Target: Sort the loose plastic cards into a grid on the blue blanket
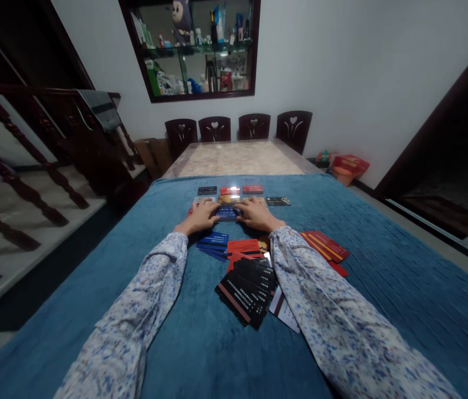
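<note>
A blue card (pixel 226 213) lies between my two hands in the row nearest me. My left hand (pixel 202 215) has its thumb and fingers curled at the card's left edge. At the right edge, the thumb and fingers of my right hand (pixel 255 214) are bent in the same way. Just beyond is a gold card (pixel 229 199), with a red card (pixel 230 190) behind it. A dark card (pixel 207 190) and another red card (pixel 252 189) flank that one. Right of my right hand lies a black patterned card (pixel 278 201). Other cards are partly hidden under both hands.
Nearer me lie fanned black cards (pixel 246 288), blue cards (pixel 214 244), orange-red cards (pixel 243 247), a white card (pixel 284 310) and red-gold cards (pixel 325 245). A blue cloth (pixel 167 343) covers the near table. Several chairs (pixel 254 127) stand at the far end.
</note>
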The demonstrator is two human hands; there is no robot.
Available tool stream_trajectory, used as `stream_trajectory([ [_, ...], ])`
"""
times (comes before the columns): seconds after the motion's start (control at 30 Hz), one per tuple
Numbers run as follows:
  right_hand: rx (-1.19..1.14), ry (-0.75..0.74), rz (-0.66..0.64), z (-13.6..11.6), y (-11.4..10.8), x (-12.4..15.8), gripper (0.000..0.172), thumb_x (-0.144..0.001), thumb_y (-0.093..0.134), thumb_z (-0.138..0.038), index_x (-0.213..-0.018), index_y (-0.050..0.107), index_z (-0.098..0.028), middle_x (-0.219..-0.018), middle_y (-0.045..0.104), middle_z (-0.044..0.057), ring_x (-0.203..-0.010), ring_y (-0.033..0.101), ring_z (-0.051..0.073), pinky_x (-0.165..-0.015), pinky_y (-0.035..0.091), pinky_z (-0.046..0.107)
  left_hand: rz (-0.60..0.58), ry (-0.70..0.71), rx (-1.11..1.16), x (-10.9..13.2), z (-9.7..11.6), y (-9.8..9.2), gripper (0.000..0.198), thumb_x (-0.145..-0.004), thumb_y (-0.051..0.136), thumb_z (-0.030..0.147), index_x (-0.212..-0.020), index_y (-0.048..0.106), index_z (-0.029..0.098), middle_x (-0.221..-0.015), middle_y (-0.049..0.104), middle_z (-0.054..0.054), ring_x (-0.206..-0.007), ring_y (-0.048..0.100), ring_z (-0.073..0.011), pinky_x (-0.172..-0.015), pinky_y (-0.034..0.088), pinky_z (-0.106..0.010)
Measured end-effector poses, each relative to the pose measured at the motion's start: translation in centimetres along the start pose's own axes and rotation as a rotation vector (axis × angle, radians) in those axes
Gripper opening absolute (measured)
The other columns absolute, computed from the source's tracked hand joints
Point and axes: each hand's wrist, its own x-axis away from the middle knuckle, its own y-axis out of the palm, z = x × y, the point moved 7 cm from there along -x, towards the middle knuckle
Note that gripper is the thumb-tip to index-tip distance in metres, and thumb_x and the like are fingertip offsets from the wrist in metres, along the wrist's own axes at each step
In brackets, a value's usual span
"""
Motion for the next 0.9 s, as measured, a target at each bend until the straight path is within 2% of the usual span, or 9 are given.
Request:
stream_trajectory([
  [0.23,-0.023,0.001,0.101,-0.2,-1.1,0.3,0.044,-0.103,0.048,-0.038,-0.141,0.061,-0.023,-0.142,0.060,0.015,-0.123,0.043,0.034,-0.092,0.038,0.044,0.097,0.007,-0.027,0.3,0.7,-1.1,0.047,-0.091,0.058,0.028,-0.137,0.064,0.023,-0.144,0.061,-0.012,-0.140,0.041,-0.0338,-0.116,0.027,-0.058],
  [0.53,-0.059,-0.039,0.208,-0.8,-2.7,0.5,0.034,-0.104,0.046,-0.034,-0.120,0.072,-0.021,-0.124,0.068,0.016,-0.116,0.046,0.031,-0.088,0.035,0.041,0.189,0.070,-0.008,0.5,1.6,-2.1,0.039,-0.091,0.057,0.026,-0.129,0.069,0.024,-0.136,0.066,-0.011,-0.135,0.044,-0.0331,-0.114,0.025,-0.057],
  [0.9,-0.067,-0.069,0.224,-1.8,-3.8,0.7,0.034,-0.104,0.044,-0.032,-0.106,0.075,-0.018,-0.112,0.073,0.015,-0.108,0.048,0.030,-0.085,0.033,0.040,0.197,0.117,-0.010,1.2,3.2,-2.8,0.036,-0.092,0.058,0.027,-0.126,0.070,0.023,-0.134,0.067,-0.011,-0.135,0.044,-0.0338,-0.113,0.024,-0.057],
])
